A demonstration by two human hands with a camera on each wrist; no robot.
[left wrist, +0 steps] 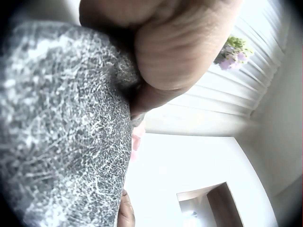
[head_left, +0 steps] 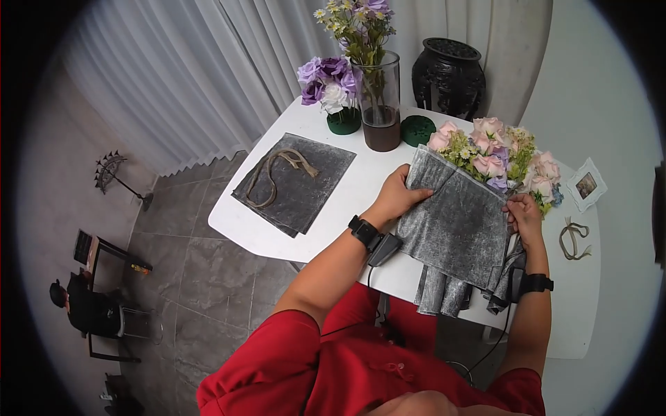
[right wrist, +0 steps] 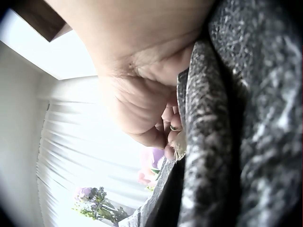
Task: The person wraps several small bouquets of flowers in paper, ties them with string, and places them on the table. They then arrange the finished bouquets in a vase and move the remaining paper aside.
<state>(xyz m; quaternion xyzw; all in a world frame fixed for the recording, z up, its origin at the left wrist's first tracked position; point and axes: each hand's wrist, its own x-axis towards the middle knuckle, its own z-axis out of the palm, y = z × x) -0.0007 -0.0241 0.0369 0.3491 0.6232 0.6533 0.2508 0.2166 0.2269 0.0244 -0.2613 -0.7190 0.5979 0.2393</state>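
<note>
Mottled grey wrapping paper [head_left: 454, 222] wraps round the front of a bouquet of pink roses [head_left: 489, 165] and small yellow-green flowers. My left hand [head_left: 399, 197] holds its upper left edge, thumb on the front face; in the left wrist view the hand [left wrist: 170, 52] grips the paper [left wrist: 66, 127]. At the right edge my right hand [head_left: 525, 216] pinches the paper. In the right wrist view the curled fingers of that hand [right wrist: 137, 94] are at the folded paper [right wrist: 206, 142], partly hidden behind it. Rolled paper ends hang below, over the table's front edge.
On the white table [head_left: 312, 243] lie grey sheets [head_left: 312, 194] with a cord [head_left: 269, 182] on top at left. Behind stand a glass vase [head_left: 380, 104], purple flowers [head_left: 333, 80] and green foam [head_left: 417, 130]. A small frame [head_left: 586, 184] and another cord [head_left: 574, 239] are at right.
</note>
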